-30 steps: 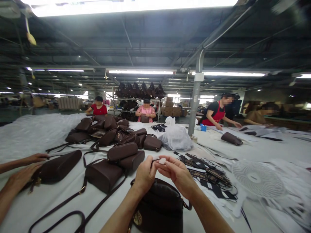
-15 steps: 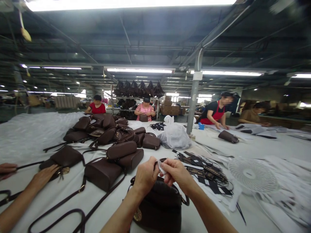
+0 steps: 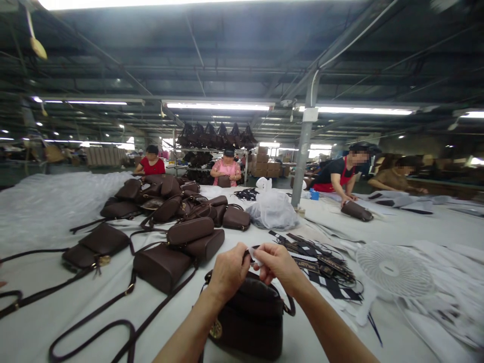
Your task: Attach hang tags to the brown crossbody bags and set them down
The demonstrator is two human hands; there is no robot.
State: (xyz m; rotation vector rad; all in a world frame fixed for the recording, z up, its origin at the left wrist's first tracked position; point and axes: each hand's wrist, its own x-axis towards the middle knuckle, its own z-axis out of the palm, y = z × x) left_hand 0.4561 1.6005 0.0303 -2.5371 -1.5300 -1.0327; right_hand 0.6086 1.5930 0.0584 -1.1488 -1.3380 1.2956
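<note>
A dark brown handbag point(image 3: 247, 322) with a round gold charm point(image 3: 215, 328) stands upright on the white table, close to me. Above its top my left hand point(image 3: 231, 269) is closed round the bag's dark handle. My right hand point(image 3: 275, 263) pinches a small white piece point(image 3: 255, 256) against that handle, close to the left fingertips. Part of the handle curves down on the bag's right side. What lies between the fingertips is partly hidden.
Brown bags point(image 3: 162, 267) with long straps are piled left of centre. Black tags point(image 3: 321, 264), a white fan point(image 3: 393, 269) and tweezers point(image 3: 375, 328) lie right. A plastic bag point(image 3: 274, 209) sits beyond, near a post point(image 3: 302, 161). Several people work around the table.
A neighbour's hands at the left have drawn back from a brown bag. The person in the red apron now touches a bag at the right. My hands have barely moved.
</note>
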